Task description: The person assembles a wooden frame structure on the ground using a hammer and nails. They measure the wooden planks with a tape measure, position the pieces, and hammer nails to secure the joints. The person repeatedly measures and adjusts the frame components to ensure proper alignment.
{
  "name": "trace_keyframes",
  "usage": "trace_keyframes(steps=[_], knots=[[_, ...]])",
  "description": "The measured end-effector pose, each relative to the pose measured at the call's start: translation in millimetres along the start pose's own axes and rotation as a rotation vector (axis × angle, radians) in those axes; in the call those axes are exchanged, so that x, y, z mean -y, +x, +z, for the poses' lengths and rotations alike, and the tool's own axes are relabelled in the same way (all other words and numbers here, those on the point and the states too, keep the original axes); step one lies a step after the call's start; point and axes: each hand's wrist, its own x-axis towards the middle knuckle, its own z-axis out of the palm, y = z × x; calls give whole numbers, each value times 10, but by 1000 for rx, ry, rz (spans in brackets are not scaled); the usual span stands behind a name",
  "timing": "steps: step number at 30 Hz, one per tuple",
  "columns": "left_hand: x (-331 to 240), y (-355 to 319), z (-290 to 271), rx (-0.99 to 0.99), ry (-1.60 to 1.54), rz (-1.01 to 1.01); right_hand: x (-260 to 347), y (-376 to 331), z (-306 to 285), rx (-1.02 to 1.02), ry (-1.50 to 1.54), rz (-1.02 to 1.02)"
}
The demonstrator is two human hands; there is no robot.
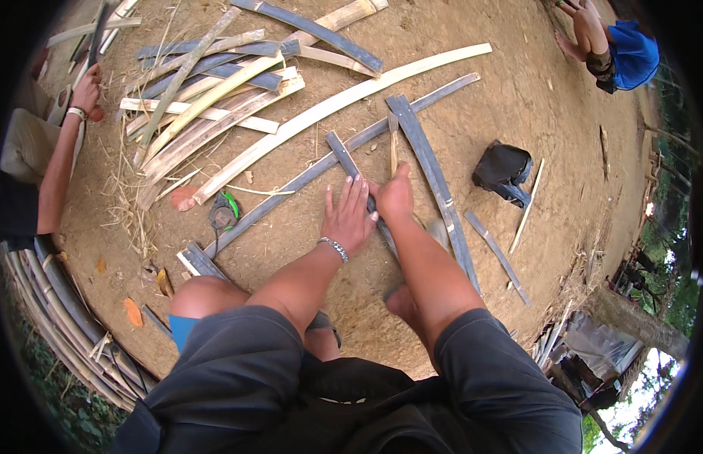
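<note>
My left hand (348,214) lies flat, fingers spread, on a short dark bamboo slat (344,157) that rests on the dirt ground. My right hand (395,194) is closed around the handle of a knife-like tool (394,148) whose blade points away from me, beside that slat. A long dark slat (434,175) runs past my right hand on its right side. Another long dark strip (306,178) crosses under the short slat. My knees and dark shorts fill the lower part of the view.
A pile of pale and dark bamboo strips (215,91) lies at the upper left. A small green tool (224,212) sits left of my hands. A dark bag (502,170) lies to the right. Other people sit at far left (60,163) and top right (620,49). More slats (56,318) are stacked lower left.
</note>
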Motion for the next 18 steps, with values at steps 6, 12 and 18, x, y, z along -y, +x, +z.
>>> trace_keyframes(steps=[6, 12, 18], knots=[[119, 54, -143, 29, 117, 15, -49, 9, -3, 28, -45, -32], [-83, 455, 107, -482, -170, -250, -8, -24, -106, 35, 24, -38], [-178, 790, 309, -439, -442, -37, -312, 222, 64, 68, 207, -89]])
